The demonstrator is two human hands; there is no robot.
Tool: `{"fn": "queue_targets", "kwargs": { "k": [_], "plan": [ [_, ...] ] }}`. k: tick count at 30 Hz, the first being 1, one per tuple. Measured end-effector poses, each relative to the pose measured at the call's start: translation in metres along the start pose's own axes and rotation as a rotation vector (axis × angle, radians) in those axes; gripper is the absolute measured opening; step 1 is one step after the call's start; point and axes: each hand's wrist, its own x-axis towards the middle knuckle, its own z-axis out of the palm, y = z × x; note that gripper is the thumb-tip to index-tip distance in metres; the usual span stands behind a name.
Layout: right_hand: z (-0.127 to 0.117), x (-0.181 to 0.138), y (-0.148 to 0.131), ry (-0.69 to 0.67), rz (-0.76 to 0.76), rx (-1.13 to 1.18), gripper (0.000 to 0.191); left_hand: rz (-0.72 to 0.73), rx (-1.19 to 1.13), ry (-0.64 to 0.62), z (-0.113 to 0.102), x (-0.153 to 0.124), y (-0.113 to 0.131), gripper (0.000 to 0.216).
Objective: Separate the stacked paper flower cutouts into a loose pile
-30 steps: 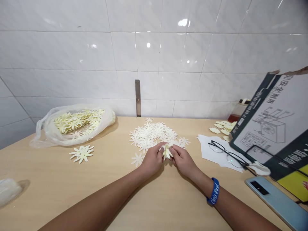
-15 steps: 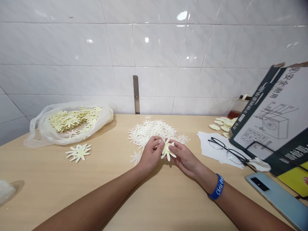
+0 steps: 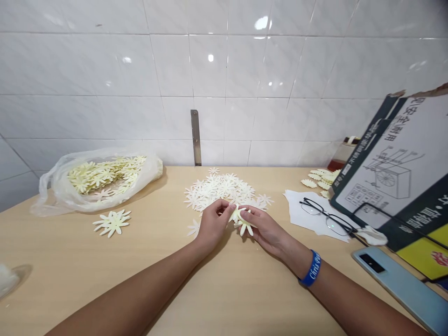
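Note:
Between my two hands is a pale yellow flower cutout point(image 3: 245, 227) with long petals; it looks layered. My left hand point(image 3: 216, 223) pinches its left side between thumb and fingers. Thumb on top and fingers beneath, my right hand point(image 3: 265, 228) grips the right side. Just behind my hands lies a heap of white flower cutouts point(image 3: 224, 189), partly hidden by them. Off to the left rests a small stack of pale yellow flowers point(image 3: 112, 223). Farther back, a translucent plastic bag point(image 3: 154, 173) lies open with many yellowish flowers point(image 3: 101, 175) inside.
At the right, glasses point(image 3: 327, 217) lie on white paper point(image 3: 294, 205). Beside them are a light blue phone point(image 3: 402, 284) and a leaning printed carton point(image 3: 385, 177). Scalloped pale pieces point(image 3: 317, 175) and a jar of dark red liquid point(image 3: 341, 156) stand behind. A metal strip point(image 3: 196, 137) rises along the tiled wall.
The flower between my fingers has turned and its petals have shifted, with some now lower on the right. My view has swung slightly to the right.

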Motion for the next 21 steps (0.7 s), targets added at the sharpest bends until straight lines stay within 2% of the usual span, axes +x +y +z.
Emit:
{"fn": "queue_targets", "kwargs": {
  "k": [4, 8, 12, 15, 17, 19, 21],
  "plan": [
    [0.0038, -0.0022, -0.0031, -0.012, 0.042, -0.004, 0.033, 0.038, -0.014, -0.065, 0.0024, -0.0025, 0.0017, 0.018],
    [0.0027, -0.0008, -0.0023, 0.06, 0.032, -0.111, 0.036, 0.046, -0.096, -0.111, 0.0042, -0.0018, 0.0014, 0.016],
    [0.0013, 0.0012, -0.001, 0.1, -0.013, -0.223, 0.036, -0.054, -0.151, -0.128, 0.003, 0.0018, 0.0036, 0.032],
    [0.0023, 0.0015, -0.0013, 0.094, -0.063, -0.28, 0.036, -0.116, -0.189, -0.248, 0.0, 0.0037, 0.007, 0.028],
    [0.0033, 0.0013, -0.0016, 0.106, -0.073, -0.314, 0.035, -0.122, -0.221, -0.323, -0.002, 0.004, 0.0076, 0.035],
    [0.0039, 0.001, -0.0016, 0.121, -0.064, -0.33, 0.035, -0.106, -0.227, -0.318, -0.0031, 0.0043, 0.0059, 0.044],
    [0.0037, 0.0011, -0.0012, 0.119, -0.046, -0.304, 0.036, -0.096, -0.226, -0.239, -0.0032, 0.005, 0.0025, 0.045]
  ]
}}
